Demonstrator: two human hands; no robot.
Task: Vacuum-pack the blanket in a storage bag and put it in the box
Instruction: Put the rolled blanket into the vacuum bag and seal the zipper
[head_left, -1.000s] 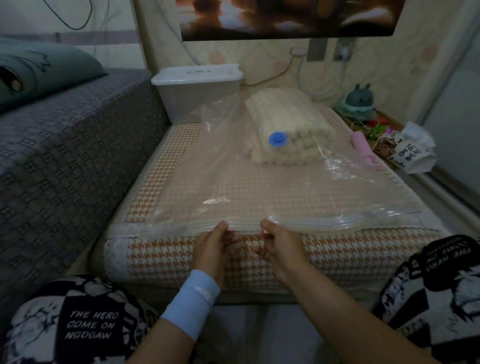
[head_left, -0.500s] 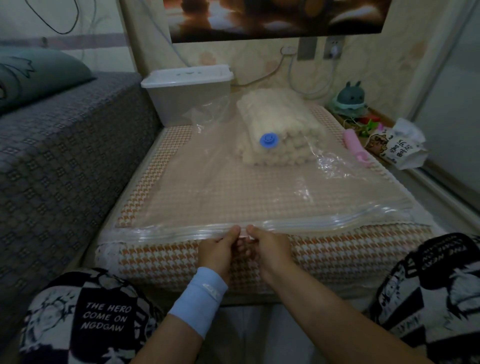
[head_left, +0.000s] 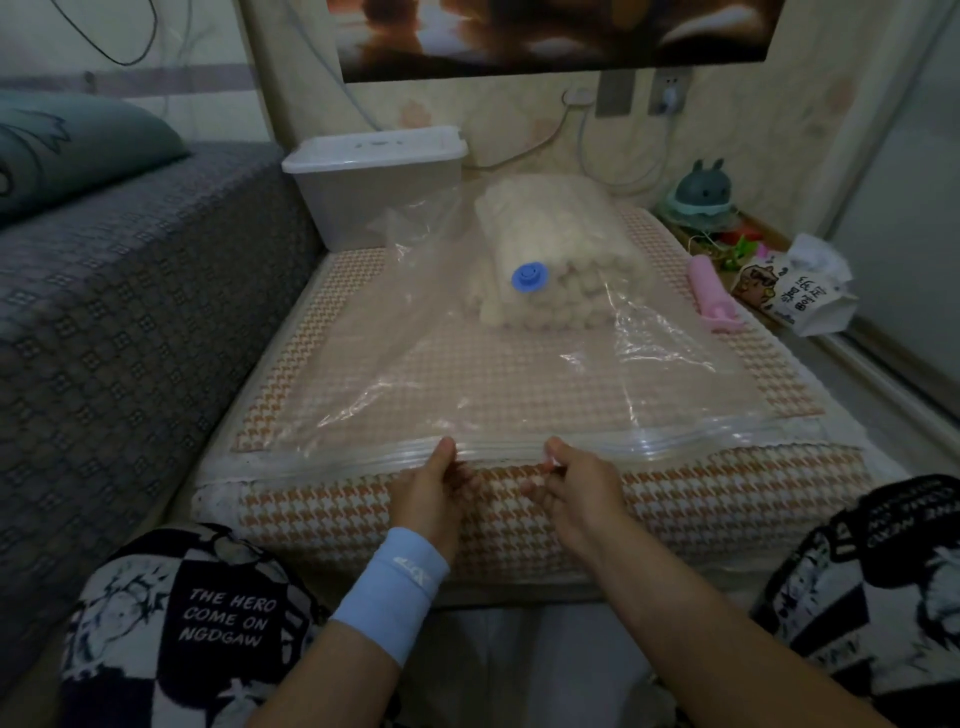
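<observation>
Both my left hand and right hand pinch the ridged zip strip of the crinkly clear storage bag, its nubbly cream blanket bulging mid-frame before a translucent lidded box.

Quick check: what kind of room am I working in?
Probably a bedroom at home: a houndstooth-covered mattress, a pillow on the grey bed or sofa at left, and a toy figure below the wall sockets.
</observation>
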